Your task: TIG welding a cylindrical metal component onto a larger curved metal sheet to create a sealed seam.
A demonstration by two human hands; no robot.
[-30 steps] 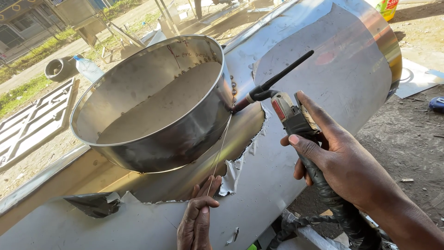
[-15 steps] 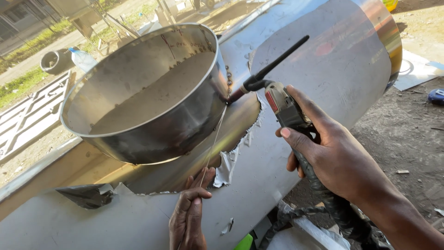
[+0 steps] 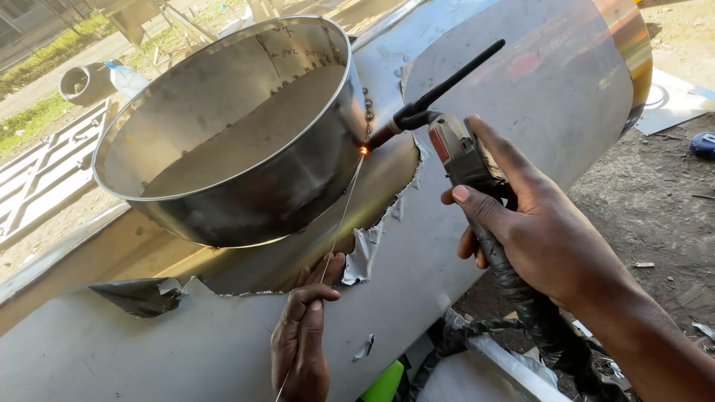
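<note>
My right hand [image 3: 544,231] grips a welding torch [image 3: 447,141] whose tip touches the joint between a round steel collar [image 3: 246,201] and a large steel tank [image 3: 491,97]. A small orange glow [image 3: 363,150] shows at that joint. My left hand [image 3: 304,335] pinches a thin filler rod [image 3: 339,223] that runs up to the glow. The collar stands open-topped on the tank's curved side. Protective film [image 3: 369,249] is peeled back around the seam.
The torch's wrapped hose [image 3: 536,320] trails down past my right wrist. A metal gate [image 3: 37,171] lies on the ground at left, with a pipe section [image 3: 82,82] and a plastic bottle [image 3: 126,74] beyond. Bare dirt ground [image 3: 655,208] is on the right.
The torch tip has settled at the collar seam and a small orange glow has appeared there. My left hand stays on the filler rod, whose end now meets the glow.
</note>
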